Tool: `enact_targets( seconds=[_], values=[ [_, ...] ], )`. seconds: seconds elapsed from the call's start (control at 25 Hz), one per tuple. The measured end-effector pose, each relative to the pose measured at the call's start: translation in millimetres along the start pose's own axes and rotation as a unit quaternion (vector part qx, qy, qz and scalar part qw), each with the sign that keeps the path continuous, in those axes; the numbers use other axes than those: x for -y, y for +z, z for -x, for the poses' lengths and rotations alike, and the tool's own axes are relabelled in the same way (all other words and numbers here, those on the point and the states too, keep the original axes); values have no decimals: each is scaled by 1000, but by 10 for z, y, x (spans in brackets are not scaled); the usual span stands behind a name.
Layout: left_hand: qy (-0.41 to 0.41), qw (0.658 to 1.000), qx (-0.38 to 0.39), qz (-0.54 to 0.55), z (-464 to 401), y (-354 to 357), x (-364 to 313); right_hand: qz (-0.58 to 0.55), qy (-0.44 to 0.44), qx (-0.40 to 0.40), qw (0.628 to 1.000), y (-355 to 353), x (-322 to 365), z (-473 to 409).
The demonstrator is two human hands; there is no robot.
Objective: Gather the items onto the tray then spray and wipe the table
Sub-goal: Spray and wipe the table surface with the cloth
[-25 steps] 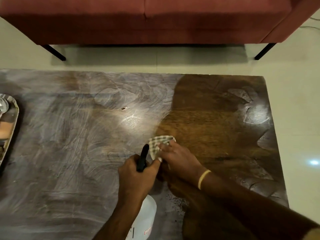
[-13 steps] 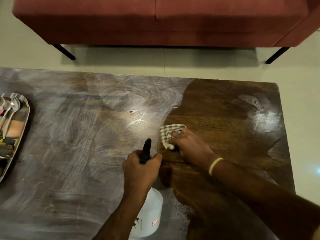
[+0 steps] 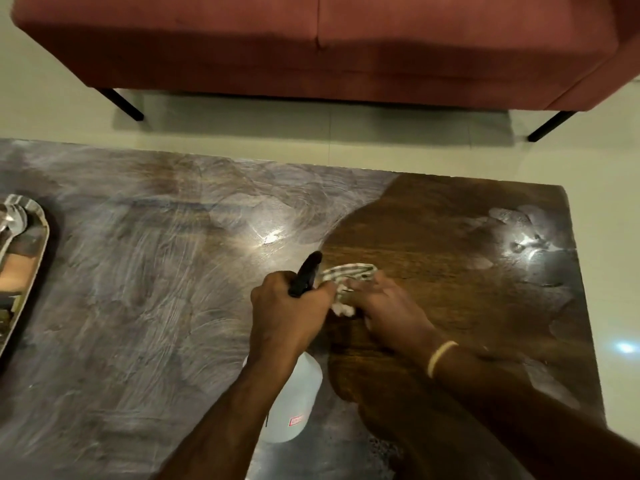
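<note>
My right fingers [image 3: 363,284] press flat on the cloth [image 3: 349,273], pinning it to the surface [image 3: 138,306]. My left fingers [image 3: 273,289] curl round the bottle [image 3: 291,407] (black nozzle up). The tray [image 3: 33,258] sits far left, a sofa [image 3: 311,46] beyond.

Bare table [image 3: 145,306] lies open between the tray [image 3: 33,258] at left and both hands.

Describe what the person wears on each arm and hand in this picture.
Both forearms are bare, with no sleeves in view. The right hand has a thin pale yellow band round its wrist. The left hand shows no ring, watch, band or glove.
</note>
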State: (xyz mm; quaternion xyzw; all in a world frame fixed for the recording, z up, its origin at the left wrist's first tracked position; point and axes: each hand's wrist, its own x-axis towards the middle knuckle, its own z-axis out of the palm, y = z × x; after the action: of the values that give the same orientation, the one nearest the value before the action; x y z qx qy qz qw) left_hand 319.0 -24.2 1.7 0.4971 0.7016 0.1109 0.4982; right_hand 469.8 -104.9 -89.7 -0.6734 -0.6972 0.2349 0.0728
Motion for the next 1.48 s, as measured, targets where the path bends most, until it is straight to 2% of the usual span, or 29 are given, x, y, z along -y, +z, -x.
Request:
enact_targets(
  seconds=[0.08, 0.16, 0.24, 0.32, 0.4, 0.44, 0.48, 0.6, 0.64, 0.72, 0.76, 0.84, 0.92, 0.96, 1.08, 1.12, 1.2, 1.28, 1.36, 1.4, 1.48],
  values=[
    [-2, 1000, 4, 2, -54, -14, -15, 0, 103, -39, 994, -202, -421, -54],
    [7, 1000, 6, -16, -112, 32, 11, 22, 239, -102, 965, -337, -877, -545],
    [11, 1000, 0, -10, -118, 93, 32, 26, 281, -140, 949, -385, -829, -1042],
    [11, 1000, 4, 3, -96, 124, 27, 37, 226, -112, 967, -214, -494, -1128],
    [12, 1000, 23, -8, -106, 103, 27, 43, 119, -50, 991, -85, -208, -746],
    [16, 999, 35, -17, -133, 87, 30, 33, 82, -46, 995, -122, -214, -537],
    [21, 999, 44, -22, -168, 69, 28, 21, 91, -65, 994, -245, -309, -421],
    [15, 998, 56, -24, -263, 66, 17, 2, 279, -155, 948, -638, -924, -773],
    [9, 998, 55, -14, -288, 85, 8, 12, 314, -182, 932, -711, -1087, -1024],
    [1, 999, 38, 14, -316, 111, -13, 16, 302, -200, 932, -695, -956, -1424],
    [-1, 999, 25, 24, -324, 114, -28, 16, 275, -184, 944, -598, -811, -1510],
    [4, 1000, 2, 23, -367, 94, -73, 49, 165, -108, 979, -375, -548, -1360],
    [15, 1000, -5, 2, -424, 42, -99, 68, 83, -68, 992, -318, -549, -1050],
    [24, 1000, -4, 0, -461, 21, -102, 63, 95, -84, 990, -408, -650, -986],
    [39, 999, -4, -11, -559, -44, -109, 48, 249, -137, 957, -599, -937, -1322],
    [29, 1000, -3, -10, -579, -52, -110, 43, 262, -153, 952, -583, -875, -1509],
    [-5, 1000, -2, -2, -577, -87, -107, 8, 240, -149, 959, -443, -465, -1719],
    [-16, 1000, -7, -3, -568, -138, -99, 22, 152, -115, 981, -190, -89, -1562],
    [-8, 1000, -11, -8, -573, -187, -51, 26, 64, -67, 995, -96, -5, -1162],
    [-2, 1000, -13, -8, -597, -213, -17, 25, 60, -66, 996, -155, -123, -1063],
    [21, 999, -21, -19, -635, -263, 55, 23, 151, -92, 984, -293, -470, -1211]
  ],
)
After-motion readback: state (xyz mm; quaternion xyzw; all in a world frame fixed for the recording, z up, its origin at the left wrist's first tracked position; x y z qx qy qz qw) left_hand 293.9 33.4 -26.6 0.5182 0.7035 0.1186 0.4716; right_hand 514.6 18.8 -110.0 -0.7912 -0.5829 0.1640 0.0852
